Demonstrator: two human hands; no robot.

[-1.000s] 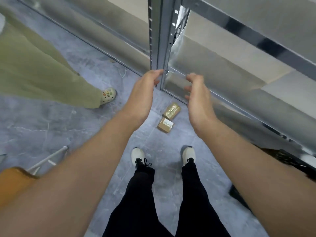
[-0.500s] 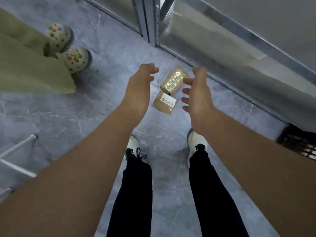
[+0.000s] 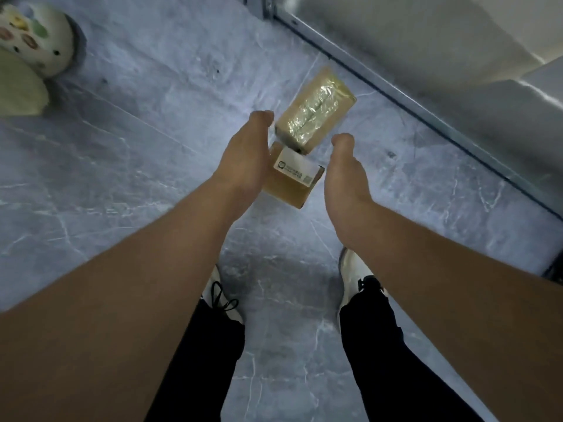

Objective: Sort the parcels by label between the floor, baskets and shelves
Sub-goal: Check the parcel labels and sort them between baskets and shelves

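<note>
Two small brown cardboard parcels lie on the grey floor. The far parcel (image 3: pixel 315 112) is longer and has shiny clear tape along its top. The near parcel (image 3: pixel 291 181) carries a white label and touches the far one's end. My left hand (image 3: pixel 245 150) reaches down beside the left of both parcels, its edge overlapping the labelled one. My right hand (image 3: pixel 342 175) reaches down just right of them. Both hands are seen from the back with the fingers bent downward; neither holds anything.
The bottom rail of a metal shelf rack (image 3: pixel 426 117) runs diagonally along the upper right. Another person's patterned shoe (image 3: pixel 36 38) and green trouser leg stand at the upper left. My own feet (image 3: pixel 356 275) are planted just behind the parcels.
The camera and both hands have dropped closer to the floor. The parcels now look much larger, and my hands sit on either side of them.
</note>
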